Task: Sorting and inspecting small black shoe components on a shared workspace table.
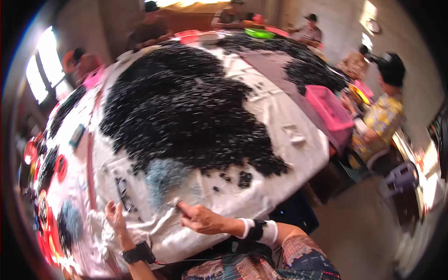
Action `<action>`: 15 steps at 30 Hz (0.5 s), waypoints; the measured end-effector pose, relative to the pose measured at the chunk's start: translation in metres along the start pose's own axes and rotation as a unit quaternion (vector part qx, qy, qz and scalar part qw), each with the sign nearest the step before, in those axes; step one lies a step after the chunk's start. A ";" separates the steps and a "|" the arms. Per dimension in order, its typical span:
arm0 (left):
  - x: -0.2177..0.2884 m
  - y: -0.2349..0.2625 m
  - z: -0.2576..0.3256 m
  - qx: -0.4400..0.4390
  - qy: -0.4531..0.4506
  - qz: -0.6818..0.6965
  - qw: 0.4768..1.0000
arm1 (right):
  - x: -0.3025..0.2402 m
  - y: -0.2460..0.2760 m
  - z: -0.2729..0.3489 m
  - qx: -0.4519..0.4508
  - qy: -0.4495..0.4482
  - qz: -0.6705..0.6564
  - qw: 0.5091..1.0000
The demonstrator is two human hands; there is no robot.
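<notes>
Over the near edge of the white cloth I hold both hands. My left hand is raised, its fingers apart with nothing visible in them. My right hand is closed, thumb and fingers pinched at the tip; a small dark spot shows there, too blurred to name. Just beyond it lies a loose heap of tiny blue-grey pieces. Behind that spreads a very large heap of small black pieces. A short row of black pieces lies beyond my left hand.
A pink basket stands at the right table edge beside a person in a yellow patterned shirt. Several other people sit around the far side. A green tray is at the back, red rings at left, a purple-grey plastic stool at right.
</notes>
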State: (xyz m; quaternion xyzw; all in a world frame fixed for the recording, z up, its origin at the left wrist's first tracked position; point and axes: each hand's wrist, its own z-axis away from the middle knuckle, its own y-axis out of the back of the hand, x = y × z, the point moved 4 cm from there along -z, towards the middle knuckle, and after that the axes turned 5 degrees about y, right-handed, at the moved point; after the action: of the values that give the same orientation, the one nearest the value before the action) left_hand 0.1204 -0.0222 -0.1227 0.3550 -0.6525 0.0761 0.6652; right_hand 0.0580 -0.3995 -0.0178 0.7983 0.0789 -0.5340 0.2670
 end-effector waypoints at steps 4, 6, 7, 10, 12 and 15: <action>0.057 0.034 0.055 0.020 0.005 -0.031 0.999 | 0.000 -0.006 -0.002 -0.048 -0.033 -0.023 0.998; 0.064 0.048 0.069 0.040 0.043 0.052 0.997 | -0.009 -0.010 -0.004 -0.038 -0.015 -0.046 0.998; 0.062 0.064 0.075 0.104 0.055 0.035 0.992 | -0.011 -0.015 -0.004 -0.053 -0.007 -0.031 0.998; 0.062 0.062 0.088 0.069 -0.013 0.132 0.989 | -0.022 -0.012 0.006 -0.083 -0.065 -0.055 0.993; 0.064 0.041 0.089 0.127 0.009 0.130 0.983 | -0.021 -0.011 0.017 -0.085 -0.120 -0.102 0.984; 0.062 0.058 0.096 0.151 0.052 0.144 0.977 | -0.017 -0.042 0.044 -0.224 -0.150 -0.124 0.955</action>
State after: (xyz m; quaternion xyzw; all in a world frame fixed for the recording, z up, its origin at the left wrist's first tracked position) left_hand 0.0181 -0.0574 -0.0538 0.3490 -0.6421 0.2869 0.6193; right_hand -0.0019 -0.3833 -0.0294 0.6129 0.2540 -0.6447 0.3799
